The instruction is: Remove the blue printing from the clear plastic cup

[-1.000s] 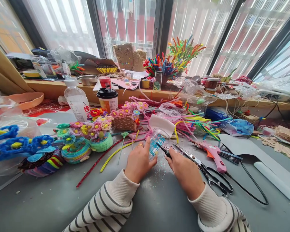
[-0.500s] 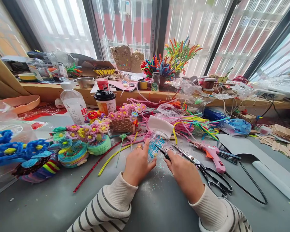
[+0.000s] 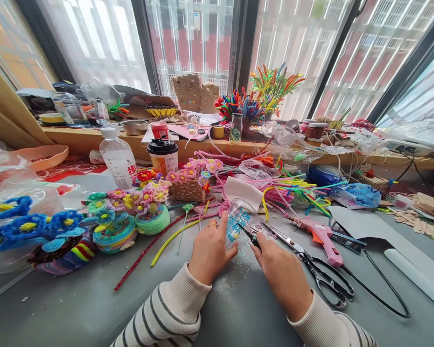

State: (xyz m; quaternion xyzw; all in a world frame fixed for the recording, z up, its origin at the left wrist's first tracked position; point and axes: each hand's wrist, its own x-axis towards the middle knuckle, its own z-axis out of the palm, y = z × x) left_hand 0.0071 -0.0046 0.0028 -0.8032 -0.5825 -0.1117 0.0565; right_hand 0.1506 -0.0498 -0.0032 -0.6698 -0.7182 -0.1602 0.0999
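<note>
My left hand (image 3: 210, 250) holds a clear plastic cup (image 3: 235, 224) with blue lettering, tilted above the grey table (image 3: 235, 313). A ring shows on one of its fingers. Closed round the black handle of a small pointed tool (image 3: 251, 236) is my right hand (image 3: 280, 270). The tool's tip is at the cup's printed side; whether it touches is too small to tell. Glitter-like specks lie on the table between the hands. Large black-handled scissors (image 3: 304, 258) rest open just right of my right hand.
A pink glue gun (image 3: 323, 238) with its cord lies at right. Fuzzy flower pots (image 3: 114, 231) stand at left, near a lidded coffee cup (image 3: 162, 156) and a bottle (image 3: 117, 161). Pipe cleaners (image 3: 275, 188) are piled behind the hands. A red glitter stem (image 3: 141, 260) lies left.
The whole view has shifted slightly, so most things sit a little further right and lower. Both hands keep their holds; the tool's tip has moved slightly against the cup.
</note>
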